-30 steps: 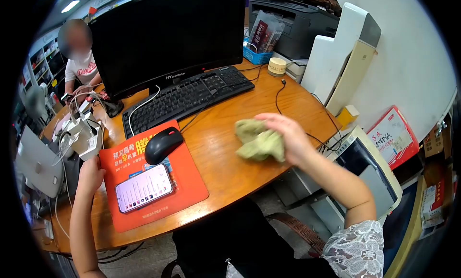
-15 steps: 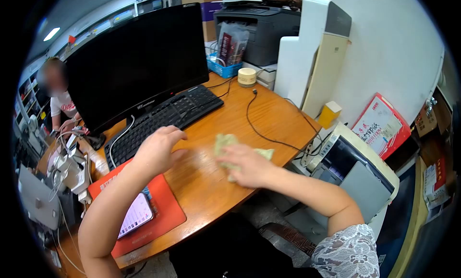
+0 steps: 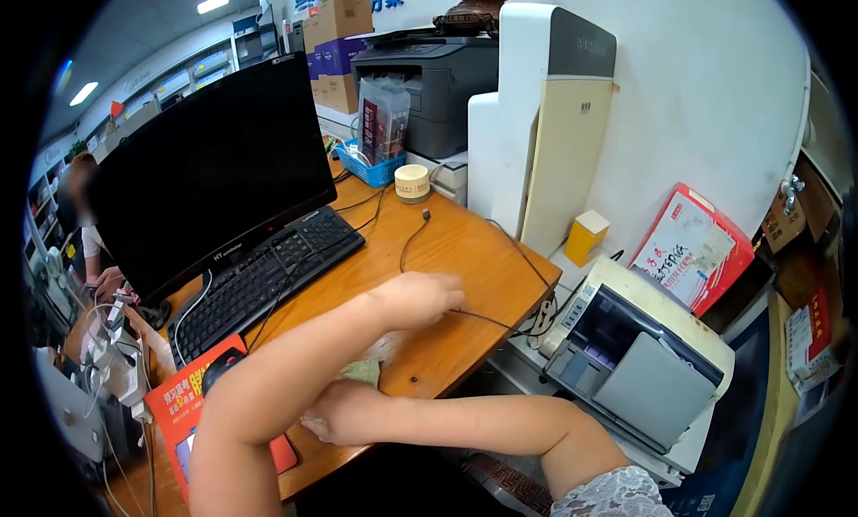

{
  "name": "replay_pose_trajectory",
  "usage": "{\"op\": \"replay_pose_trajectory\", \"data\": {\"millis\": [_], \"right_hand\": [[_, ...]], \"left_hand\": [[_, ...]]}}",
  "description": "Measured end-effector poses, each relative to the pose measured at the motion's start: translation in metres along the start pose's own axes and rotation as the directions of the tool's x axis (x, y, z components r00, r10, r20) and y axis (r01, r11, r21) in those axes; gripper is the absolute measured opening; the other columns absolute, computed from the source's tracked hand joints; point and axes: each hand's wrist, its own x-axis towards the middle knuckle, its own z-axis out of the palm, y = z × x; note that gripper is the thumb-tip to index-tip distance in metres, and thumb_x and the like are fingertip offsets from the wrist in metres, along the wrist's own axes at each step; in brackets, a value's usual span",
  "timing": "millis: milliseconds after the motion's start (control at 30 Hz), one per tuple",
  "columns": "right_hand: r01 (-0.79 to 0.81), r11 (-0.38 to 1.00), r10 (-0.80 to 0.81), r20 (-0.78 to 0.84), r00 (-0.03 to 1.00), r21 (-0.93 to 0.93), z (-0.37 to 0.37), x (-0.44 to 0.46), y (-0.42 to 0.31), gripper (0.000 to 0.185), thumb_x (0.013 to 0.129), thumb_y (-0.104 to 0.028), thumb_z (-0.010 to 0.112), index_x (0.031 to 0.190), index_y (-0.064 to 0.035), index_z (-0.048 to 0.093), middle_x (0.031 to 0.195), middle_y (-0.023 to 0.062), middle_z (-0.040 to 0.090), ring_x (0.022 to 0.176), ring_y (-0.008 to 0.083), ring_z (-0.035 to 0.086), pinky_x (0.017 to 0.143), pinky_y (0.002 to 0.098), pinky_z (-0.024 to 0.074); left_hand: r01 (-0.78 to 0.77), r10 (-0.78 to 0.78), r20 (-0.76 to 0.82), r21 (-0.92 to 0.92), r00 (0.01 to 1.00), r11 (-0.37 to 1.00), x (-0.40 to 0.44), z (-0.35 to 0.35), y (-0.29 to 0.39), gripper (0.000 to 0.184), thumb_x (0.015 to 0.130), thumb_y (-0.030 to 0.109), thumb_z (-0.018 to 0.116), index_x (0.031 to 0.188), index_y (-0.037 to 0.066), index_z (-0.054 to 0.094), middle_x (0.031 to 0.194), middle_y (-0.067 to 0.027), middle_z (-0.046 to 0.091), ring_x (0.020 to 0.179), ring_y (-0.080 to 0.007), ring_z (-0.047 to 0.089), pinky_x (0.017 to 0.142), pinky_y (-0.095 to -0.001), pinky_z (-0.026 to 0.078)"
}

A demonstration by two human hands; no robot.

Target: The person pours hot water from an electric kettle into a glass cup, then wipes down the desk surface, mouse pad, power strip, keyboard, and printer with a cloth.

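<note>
My right hand (image 3: 344, 415) is closed around a pale green cloth (image 3: 362, 371) near the front edge of the wooden desk (image 3: 474, 347); my left forearm hides part of both. My left hand (image 3: 420, 300) is over a thin black cable (image 3: 487, 318), its fingers curled. Whether it grips the cable is hidden. A clear, crumpled-looking patch (image 3: 386, 347) shows beside the cloth, too blurred to name. Beneath my left forearm lies a red mouse pad (image 3: 174, 401), with a black mouse (image 3: 223, 367) and part of a phone (image 3: 185, 450) on it.
A black monitor (image 3: 210, 159) and keyboard (image 3: 268, 280) stand at the left. Behind are a cream jar (image 3: 412, 184), a blue basket (image 3: 380, 173) and a dark printer (image 3: 429, 92). A smaller printer (image 3: 639, 365) is off the desk's right edge. Another person (image 3: 91, 240) is at far left.
My right hand has drawn the cloth left and toward me, now under my left forearm. My left hand has reached right across the desk to the cable. The view has shifted right and upward.
</note>
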Motion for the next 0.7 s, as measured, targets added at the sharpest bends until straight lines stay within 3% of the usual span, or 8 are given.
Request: {"op": "replay_pose_trajectory", "data": {"millis": [67,100,133,200,267,400,533,700], "right_hand": [[0.149,0.987,-0.155,-0.106,0.982,-0.061,0.003,-0.006,0.013,0.03,0.085,-0.02,0.053,0.109,-0.0035,0.062,0.122,0.0192,0.054,0.118,0.0351,0.047,0.103,0.04,0.0361],[0.154,0.98,-0.16,-0.037,0.986,-0.127,-0.002,-0.01,0.024,0.032,0.085,-0.021,0.053,0.11,-0.0032,0.062,0.125,0.0183,0.053,0.118,0.0331,0.048,0.104,0.0407,0.0354],[0.046,0.984,-0.013,0.19,0.982,-0.172,-0.034,-0.009,0.016,0.032,0.086,-0.023,0.052,0.111,-0.0062,0.063,0.131,0.0179,0.049,0.121,0.0323,0.046,0.106,0.0413,0.0333],[-0.002,0.999,-0.002,-0.091,0.996,-0.044,-0.043,-0.038,0.051,0.029,0.084,-0.019,0.056,0.111,-0.0111,0.064,0.13,0.017,0.05,0.12,0.0321,0.047,0.106,0.0412,0.0331],[-0.053,0.992,0.045,-0.075,0.996,-0.115,-0.069,-0.051,0.061,0.03,0.085,-0.018,0.056,0.114,-0.0098,0.062,0.133,0.0162,0.048,0.125,0.0296,0.043,0.107,0.0419,0.0313],[-0.05,0.99,0.053,0.023,0.998,-0.131,-0.072,-0.046,0.056,0.033,0.088,-0.021,0.054,0.118,-0.0083,0.059,0.135,0.0177,0.045,0.127,0.0321,0.04,0.109,0.0418,0.0276],[0.057,0.993,-0.051,0.06,0.997,-0.099,-0.052,-0.026,0.045,0.043,0.085,-0.023,0.055,0.124,-0.0065,0.054,0.136,0.0197,0.043,0.127,0.0322,0.04,0.109,0.0391,0.0269],[0.095,0.995,-0.09,0.094,0.991,-0.041,-0.034,0.01,0.038,0.051,0.083,-0.019,0.057,0.126,0.0049,0.045,0.129,0.0236,0.047,0.123,0.0355,0.042,0.106,0.0397,0.0311]], "left_hand": [[0.19,-0.198,-0.136,-0.067,0.971,0.979,-0.012,-0.007,-0.016,0.019,0.072,0.006,0.059,0.091,0.008,0.057,0.086,-0.0124,0.056,0.085,-0.031,0.058,0.071,-0.0401,0.048],[0.204,-0.212,-0.283,-0.058,0.935,0.977,-0.025,-0.024,-0.026,0.014,0.073,0.004,0.057,0.087,0.006,0.056,0.084,-0.0125,0.055,0.083,-0.0307,0.058,0.07,-0.0397,0.048],[0.224,-0.225,-0.424,-0.053,0.877,0.973,-0.04,-0.045,-0.035,0.01,0.073,0.002,0.055,0.083,0.005,0.056,0.081,-0.0125,0.055,0.08,-0.0303,0.058,0.069,-0.0394,0.047],[0.414,-0.392,-0.506,-0.076,0.768,0.907,-0.071,-0.078,-0.056,0.008,0.072,0.0,0.053,0.079,0.002,0.056,0.08,-0.0119,0.056,0.077,-0.0282,0.058,0.068,-0.0378,0.047],[0.554,-0.56,-0.496,-0.176,0.664,0.813,-0.098,-0.096,-0.078,0.011,0.073,0.002,0.055,0.082,0.002,0.061,0.082,-0.0126,0.057,0.077,-0.027,0.059,0.069,-0.0357,0.047],[0.65,-0.607,-0.331,0.024,0.723,0.76,-0.114,-0.077,-0.096,0.022,0.074,0.014,0.06,0.094,0.007,0.065,0.096,-0.0131,0.06,0.086,-0.0289,0.06,0.075,-0.0372,0.049],[0.444,-0.434,-0.094,0.167,0.896,0.88,-0.079,-0.043,-0.102,0.043,0.068,0.02,0.066,0.109,0.01,0.058,0.107,-0.0135,0.06,0.095,-0.0312,0.059,0.076,-0.0394,0.049],[0.473,-0.556,0.219,0.335,0.802,0.815,-0.045,-0.036,-0.117,0.05,0.064,0.018,0.067,0.11,0.007,0.05,0.105,-0.0142,0.058,0.091,-0.0327,0.06,0.072,-0.0415,0.048]]}}
